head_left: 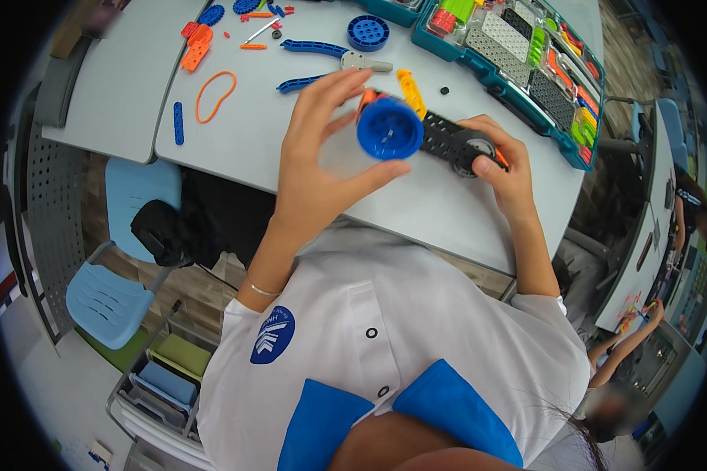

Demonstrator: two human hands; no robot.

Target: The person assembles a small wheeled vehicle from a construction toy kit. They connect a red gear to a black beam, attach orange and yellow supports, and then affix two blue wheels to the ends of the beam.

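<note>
My right hand (504, 161) is closed around one end of a half-built toy vehicle, by a black wheel with a grey hub (474, 149). The vehicle's body is a black perforated beam (441, 138), held above the table. At its other end sits a blue wheel (389, 129), facing up towards me, with a bit of orange behind it. My left hand (322, 145) curves around that blue wheel, fingers and thumb wide apart. Its thumb tip is by the wheel's lower rim; I cannot tell if it touches. A yellow perforated piece (411, 93) shows just beyond the beam.
Pliers with blue handles (361, 62), a blue wheel (368, 33), an orange band (214, 97), a blue strip (178, 123) and orange pieces (199, 45) lie on the white table (251, 149). A teal parts case (554, 135) stands far right. Chairs (110, 304) are at left; another person's arms (632, 341) show at right.
</note>
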